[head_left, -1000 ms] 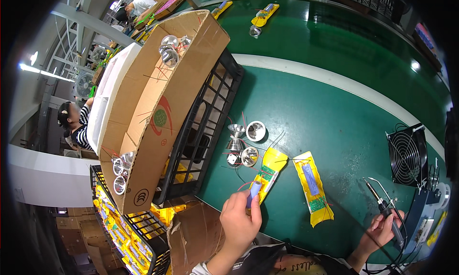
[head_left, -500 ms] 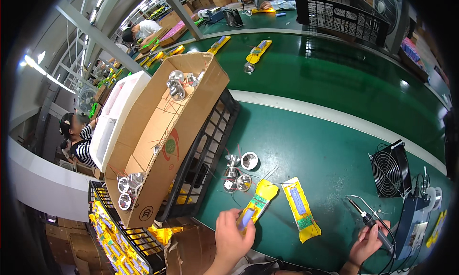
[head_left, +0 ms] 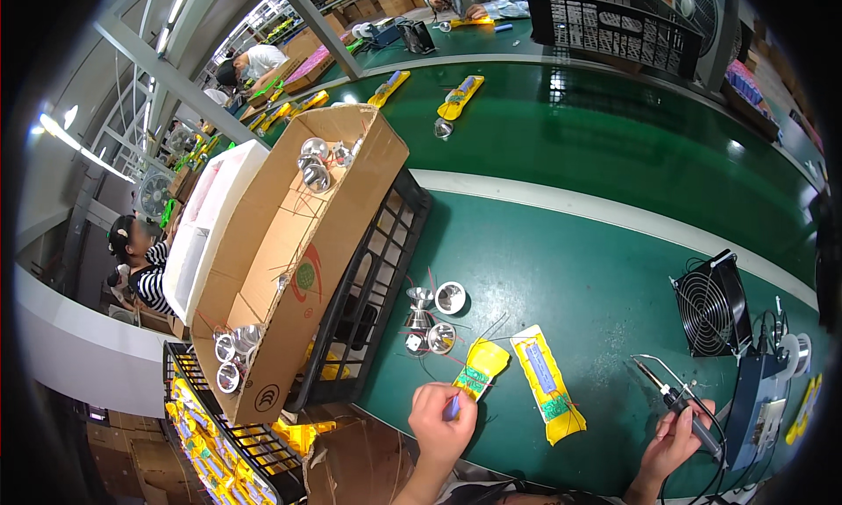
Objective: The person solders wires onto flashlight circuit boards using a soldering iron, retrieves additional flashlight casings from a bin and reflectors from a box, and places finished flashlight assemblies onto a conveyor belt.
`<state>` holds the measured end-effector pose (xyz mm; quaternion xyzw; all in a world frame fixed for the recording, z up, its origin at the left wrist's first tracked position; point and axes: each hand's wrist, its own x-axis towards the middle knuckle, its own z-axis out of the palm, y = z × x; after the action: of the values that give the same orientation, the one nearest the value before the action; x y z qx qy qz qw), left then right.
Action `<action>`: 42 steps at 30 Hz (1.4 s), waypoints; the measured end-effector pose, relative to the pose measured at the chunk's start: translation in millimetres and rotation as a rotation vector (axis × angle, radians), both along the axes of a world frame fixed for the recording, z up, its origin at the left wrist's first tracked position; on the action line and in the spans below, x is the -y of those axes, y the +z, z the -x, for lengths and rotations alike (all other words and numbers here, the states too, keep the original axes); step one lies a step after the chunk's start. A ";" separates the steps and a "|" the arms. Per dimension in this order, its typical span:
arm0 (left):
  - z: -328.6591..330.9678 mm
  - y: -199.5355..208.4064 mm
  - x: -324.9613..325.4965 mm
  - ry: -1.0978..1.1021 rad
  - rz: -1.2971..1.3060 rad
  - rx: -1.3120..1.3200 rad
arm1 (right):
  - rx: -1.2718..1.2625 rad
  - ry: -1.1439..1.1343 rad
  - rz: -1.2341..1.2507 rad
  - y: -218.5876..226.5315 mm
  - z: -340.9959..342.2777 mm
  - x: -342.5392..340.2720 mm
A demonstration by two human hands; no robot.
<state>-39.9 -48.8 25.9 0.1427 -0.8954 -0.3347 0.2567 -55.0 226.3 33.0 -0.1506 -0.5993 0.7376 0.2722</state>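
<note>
Left hand (head_left: 443, 423) nearer circuit board (head_left: 474, 379), carton (head_left: 338, 229) red-printed

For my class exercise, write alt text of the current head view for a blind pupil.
A person's left hand pinches a purple cylinder by a yellow casing with a green circuit board; the right hand holds a soldering iron. A second yellow casing, silver reflector cups and a black fan sit on the worktop.

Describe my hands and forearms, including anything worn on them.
Your left hand and right hand are bare, with no gloves visible. The forearms are uncovered where they show, no sleeves visible. Dark clothing appears at the lower edge.
</note>
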 end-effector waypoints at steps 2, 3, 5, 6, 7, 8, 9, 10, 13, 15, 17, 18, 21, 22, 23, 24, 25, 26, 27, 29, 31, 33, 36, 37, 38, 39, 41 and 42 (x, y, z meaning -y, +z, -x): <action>0.7 -0.7 1.0 0.005 0.004 -0.001 | 0.019 -0.002 0.004 0.5 -0.1 0.6; 0.6 -0.4 1.1 0.005 0.007 -0.008 | 0.006 -0.007 0.008 1.5 0.7 1.3; 3.1 1.7 -0.2 0.004 0.023 -0.001 | 0.002 -0.015 0.011 1.2 0.9 0.9; 3.0 2.1 -0.7 -0.001 0.039 -0.007 | 0.014 -0.011 0.010 0.0 0.1 -0.6; 0.4 1.4 0.2 0.002 0.004 -0.003 | -0.012 0.016 0.000 -1.4 -1.0 -2.5; -3.3 -0.8 2.2 0.004 0.006 0.005 | -0.041 0.042 -0.007 -3.8 -1.1 -4.3; -8.9 -3.3 5.5 -0.004 -0.096 0.015 | -0.030 0.029 -0.011 -6.3 -2.0 -6.2; -12.9 -3.5 9.5 -0.011 -0.199 0.025 | -0.022 0.030 -0.009 -5.2 -1.6 -5.3; -14.9 19.6 13.3 -0.134 -0.079 0.147 | 0.046 -0.026 -0.005 -2.6 -1.9 -4.3; -19.6 20.3 17.9 -0.199 -0.014 0.184 | 0.048 -0.032 -0.001 -2.1 -2.1 -4.6; -22.9 11.2 19.0 -0.169 -0.100 0.190 | 0.037 -0.034 0.001 -2.3 -2.1 -5.2; -23.9 8.7 17.9 -0.139 -0.188 0.188 | 0.040 -0.033 0.006 -2.4 -2.0 -5.1; -23.6 4.9 12.2 -0.076 -0.285 0.064 | 0.036 -0.052 0.012 -1.9 -1.7 -5.1; -22.6 5.8 11.3 -0.078 -0.283 0.064 | 0.039 -0.047 0.008 -1.8 -1.6 -4.9; -21.0 7.6 9.4 -0.091 -0.213 0.069 | 0.042 -0.042 0.002 -1.8 -1.6 -5.4; -20.3 9.0 7.8 -0.102 -0.143 0.074 | 0.043 -0.044 0.001 -2.0 -1.5 -5.4; -20.4 9.5 6.8 -0.103 -0.144 0.076 | 0.040 -0.045 -0.004 -2.3 -1.4 -5.1; -21.0 10.7 6.0 -0.117 -0.083 0.074 | 0.037 -0.046 -0.008 -2.0 -1.7 -4.9; -21.6 11.1 5.5 -0.130 -0.023 0.073 | 0.039 -0.045 -0.008 -2.0 -2.2 -5.3; -22.4 9.0 4.7 -0.129 -0.009 0.069 | 0.045 -0.033 -0.012 -2.5 -3.0 -6.0; -23.4 7.0 6.1 -0.127 0.005 0.066 | 0.045 -0.031 -0.015 -2.7 -2.4 -4.4; -23.7 5.5 7.3 -0.144 0.032 0.065 | 0.044 -0.029 -0.020 -2.9 -2.2 -3.7; -20.2 6.1 7.5 -0.182 0.051 0.054 | 0.054 -0.044 -0.018 -4.3 -2.9 -4.6; -20.9 4.8 7.8 -0.182 0.049 0.055 | 0.049 -0.028 -0.022 -6.0 -3.7 -6.5; -22.1 2.8 8.3 -0.197 0.052 0.041 | 0.043 -0.012 -0.024 -6.9 -4.2 -7.3; -23.0 1.1 8.9 -0.213 0.054 0.028 | 0.045 -0.010 -0.024 -6.8 -4.0 -6.9; -23.8 -1.3 8.9 -0.231 0.058 0.064 | 0.045 -0.018 -0.016 -5.9 -3.4 -6.6; -24.1 -1.6 8.6 -0.250 0.062 0.098 | 0.045 -0.018 -0.016 -5.6 -3.5 -7.2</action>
<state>-15.8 -57.4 24.2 0.0381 -0.9277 -0.3286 0.1732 -51.6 233.5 27.3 -0.1702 -0.6099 0.7267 0.2662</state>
